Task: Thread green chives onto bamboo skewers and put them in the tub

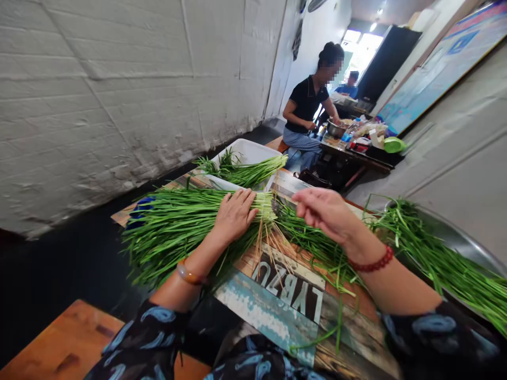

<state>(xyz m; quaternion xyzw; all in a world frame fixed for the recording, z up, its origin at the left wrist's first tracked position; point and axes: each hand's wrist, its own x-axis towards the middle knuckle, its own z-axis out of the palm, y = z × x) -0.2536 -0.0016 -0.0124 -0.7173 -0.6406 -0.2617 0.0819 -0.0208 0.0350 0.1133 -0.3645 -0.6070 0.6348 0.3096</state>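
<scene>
A thick bundle of garlic chives (178,221) lies on the table, green tips to the left and pale cut ends to the right. My left hand (236,214) rests flat across it near the pale ends, fingers stretched out and thumb apart. Thin straw-coloured dry stalks (273,240) stick out beside those ends. To the right, my right hand (325,214) is raised over loose chives (317,248), its fingers curled with thumb and forefinger pressed together. Whatever may be in that pinch is too small to make out.
Beyond the bundle stands a white plastic bin (253,150) with more chives (253,171). A metal basin (455,232) heaped with chives is at the right. The patterned table (273,311) sits by a wall. Farther back, a person (307,105) works at another cluttered table.
</scene>
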